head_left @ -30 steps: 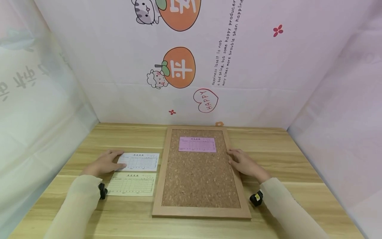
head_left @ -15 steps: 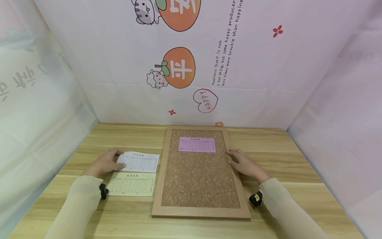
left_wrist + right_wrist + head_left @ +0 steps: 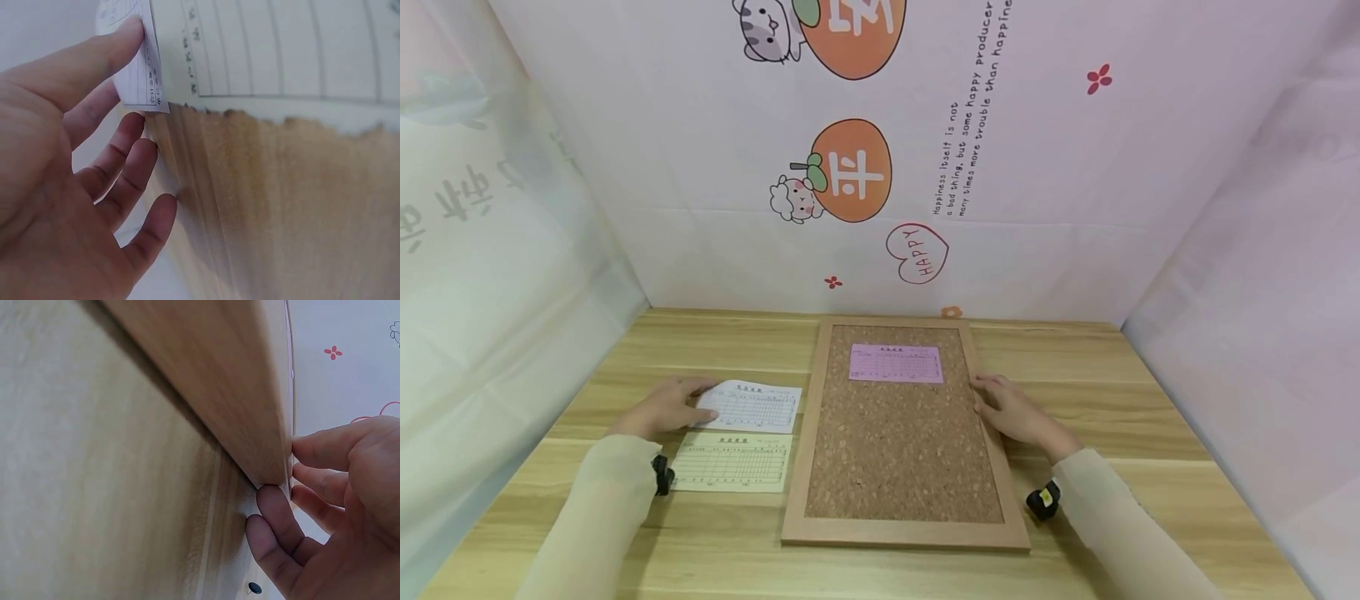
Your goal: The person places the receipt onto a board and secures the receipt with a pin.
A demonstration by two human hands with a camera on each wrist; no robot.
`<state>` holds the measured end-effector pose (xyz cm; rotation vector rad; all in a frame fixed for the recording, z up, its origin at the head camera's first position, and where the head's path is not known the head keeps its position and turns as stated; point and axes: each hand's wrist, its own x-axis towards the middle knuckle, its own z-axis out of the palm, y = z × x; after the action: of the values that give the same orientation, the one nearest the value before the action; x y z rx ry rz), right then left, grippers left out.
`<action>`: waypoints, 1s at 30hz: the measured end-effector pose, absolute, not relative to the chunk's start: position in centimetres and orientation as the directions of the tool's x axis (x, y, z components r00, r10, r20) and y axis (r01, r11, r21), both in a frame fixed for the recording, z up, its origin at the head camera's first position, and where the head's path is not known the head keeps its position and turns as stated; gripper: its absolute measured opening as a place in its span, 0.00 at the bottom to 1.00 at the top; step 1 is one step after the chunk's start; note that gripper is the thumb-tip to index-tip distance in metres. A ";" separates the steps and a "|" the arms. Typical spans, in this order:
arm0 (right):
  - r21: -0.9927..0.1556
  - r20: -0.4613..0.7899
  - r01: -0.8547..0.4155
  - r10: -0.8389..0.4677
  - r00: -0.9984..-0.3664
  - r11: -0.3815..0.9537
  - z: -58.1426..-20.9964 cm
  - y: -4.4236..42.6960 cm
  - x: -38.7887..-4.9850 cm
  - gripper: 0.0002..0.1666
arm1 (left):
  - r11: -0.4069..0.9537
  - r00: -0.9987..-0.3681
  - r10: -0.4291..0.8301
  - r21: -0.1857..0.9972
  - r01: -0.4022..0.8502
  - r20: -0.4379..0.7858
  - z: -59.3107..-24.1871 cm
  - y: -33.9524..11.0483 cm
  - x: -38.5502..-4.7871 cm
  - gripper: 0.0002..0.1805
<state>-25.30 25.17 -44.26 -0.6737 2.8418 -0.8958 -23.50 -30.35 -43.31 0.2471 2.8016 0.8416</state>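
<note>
The left hand [image 3: 658, 408] pinches the white slip [image 3: 752, 408] by its left end, left of the board [image 3: 910, 450], beyond the yellow slip [image 3: 733, 465]. The right hand [image 3: 1018, 412], fingers loosely spread, touches the board's right edge, probably steadying it.

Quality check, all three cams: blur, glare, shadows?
Head: bright, diffuse light, soft shadow on the table beside the left sleeve; left wrist: yellow slip washed out to cream, its print soft; right wrist: near tabletop blurred and pale at left, dark shadow line along the foot of the board.
</note>
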 end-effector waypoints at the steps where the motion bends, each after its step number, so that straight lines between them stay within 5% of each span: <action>1: -0.566 0.049 -0.383 -0.435 -0.899 0.730 -44.3 25.2 -25.3 0.29 | 0.820 -0.965 0.215 0.565 0.094 -0.152 -43.3 -30.3 -23.6 0.37; 9: -0.561 0.057 -0.387 -0.432 -0.900 0.732 -44.4 25.3 -25.3 0.29 | 0.752 -0.965 0.217 0.655 0.070 -0.146 -43.5 -30.2 -23.9 0.34; 18: -0.556 0.056 -0.382 -0.425 -0.903 0.738 -44.5 25.3 -25.3 0.29 | 0.736 -0.972 0.196 0.674 0.057 -0.131 -43.5 -30.3 -23.5 0.45; 30: -0.583 0.041 -0.370 -0.429 -0.902 0.723 -44.4 25.3 -25.3 0.29 | 0.629 -0.979 0.184 0.776 0.046 -0.091 -43.8 -30.7 -24.2 0.29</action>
<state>-25.26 25.28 -44.44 -0.6573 2.8258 -0.9243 -24.25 -30.69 -43.76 0.1914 2.6871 1.2724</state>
